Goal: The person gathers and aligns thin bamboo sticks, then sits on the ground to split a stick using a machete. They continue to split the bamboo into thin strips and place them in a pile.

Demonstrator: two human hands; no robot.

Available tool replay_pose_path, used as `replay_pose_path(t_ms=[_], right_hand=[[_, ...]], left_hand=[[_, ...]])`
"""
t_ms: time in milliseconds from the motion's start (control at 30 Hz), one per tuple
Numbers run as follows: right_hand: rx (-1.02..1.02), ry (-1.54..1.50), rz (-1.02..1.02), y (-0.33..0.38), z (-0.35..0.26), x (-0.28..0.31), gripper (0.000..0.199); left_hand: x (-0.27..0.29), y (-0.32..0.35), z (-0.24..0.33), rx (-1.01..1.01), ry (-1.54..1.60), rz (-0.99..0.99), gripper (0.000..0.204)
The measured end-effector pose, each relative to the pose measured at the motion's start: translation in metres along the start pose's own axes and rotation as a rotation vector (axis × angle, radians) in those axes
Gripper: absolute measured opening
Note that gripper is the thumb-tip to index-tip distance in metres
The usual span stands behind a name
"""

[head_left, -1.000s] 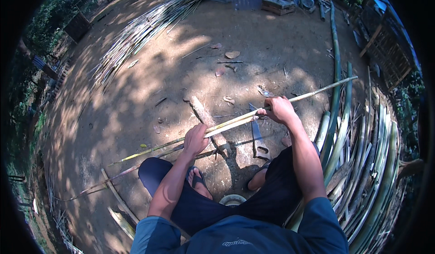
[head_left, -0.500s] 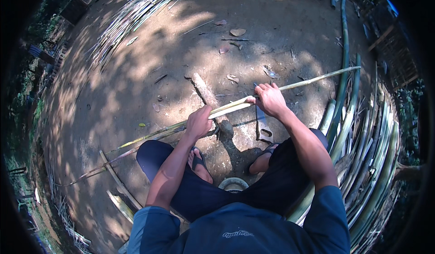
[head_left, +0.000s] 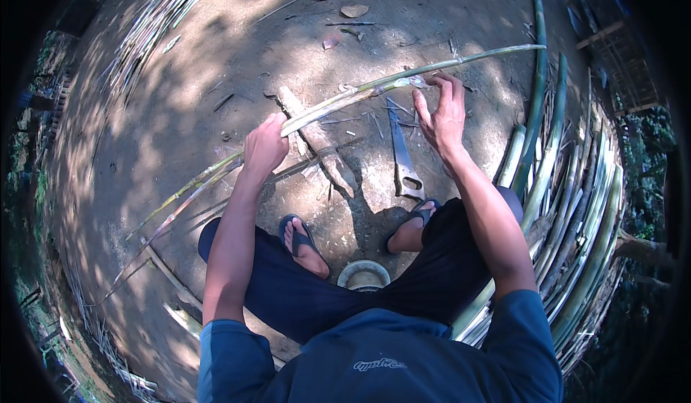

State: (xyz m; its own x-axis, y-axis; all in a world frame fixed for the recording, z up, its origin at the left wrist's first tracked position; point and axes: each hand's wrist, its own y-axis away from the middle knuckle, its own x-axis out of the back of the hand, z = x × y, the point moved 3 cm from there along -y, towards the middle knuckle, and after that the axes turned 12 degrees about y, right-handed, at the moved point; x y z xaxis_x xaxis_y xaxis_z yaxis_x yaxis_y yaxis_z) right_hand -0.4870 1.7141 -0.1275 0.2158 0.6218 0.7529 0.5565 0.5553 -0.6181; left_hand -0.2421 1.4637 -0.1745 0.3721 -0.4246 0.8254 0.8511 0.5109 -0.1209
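Note:
My left hand [head_left: 268, 144] is closed around two long split bamboo pieces, held together over a short log [head_left: 335, 169] on the ground. One bamboo piece [head_left: 461, 61], greenish, reaches far to the right. The other bamboo piece [head_left: 353, 99], pale and shorter on that side, ends close to my right fingertips. Left of my fist both trail as thin tails that spread apart. My right hand [head_left: 445, 115] is open beside the shorter piece's end, thumb and fingers apart, holding nothing visible. Below and left of it lies a handsaw [head_left: 404, 162] with a light handle.
Many bamboo poles and strips [head_left: 576, 237] are heaped along my right side. A long green pole [head_left: 534, 93] lies at the far right. A bundle of thin strips [head_left: 155, 25] rests at the far left. Between my feet stands a round pale container [head_left: 365, 268]; dry leaves [head_left: 354, 11] dot the ground.
My right hand has let go of the bamboo and opened. My left hand, still gripping, has moved left and forward, and the two pieces now spread apart on the right. The view has shifted.

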Motion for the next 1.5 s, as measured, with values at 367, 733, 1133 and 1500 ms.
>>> replay_pose_path(t_ms=[367, 733, 1133, 1500], right_hand=[[-0.809, 0.181, -1.29, 0.273, 0.057, -0.151, 0.047], [-1.432, -1.196, -0.164, -0.001, 0.104, -0.091, 0.057], [-0.891, -1.16, -0.227, -0.035, 0.05, 0.043, 0.028], [-1.027, -1.133, -0.158, -0.021, 0.076, 0.002, 0.016]], left_hand=[[-0.018, 0.002, -0.038, 0.079, -0.08, -0.131, 0.018], [0.003, 0.034, -0.011, -0.054, -0.004, -0.123, 0.016], [-0.016, 0.064, 0.024, -0.145, 0.16, -0.074, 0.018], [-0.015, 0.07, 0.017, -0.141, 0.126, 0.057, 0.056]])
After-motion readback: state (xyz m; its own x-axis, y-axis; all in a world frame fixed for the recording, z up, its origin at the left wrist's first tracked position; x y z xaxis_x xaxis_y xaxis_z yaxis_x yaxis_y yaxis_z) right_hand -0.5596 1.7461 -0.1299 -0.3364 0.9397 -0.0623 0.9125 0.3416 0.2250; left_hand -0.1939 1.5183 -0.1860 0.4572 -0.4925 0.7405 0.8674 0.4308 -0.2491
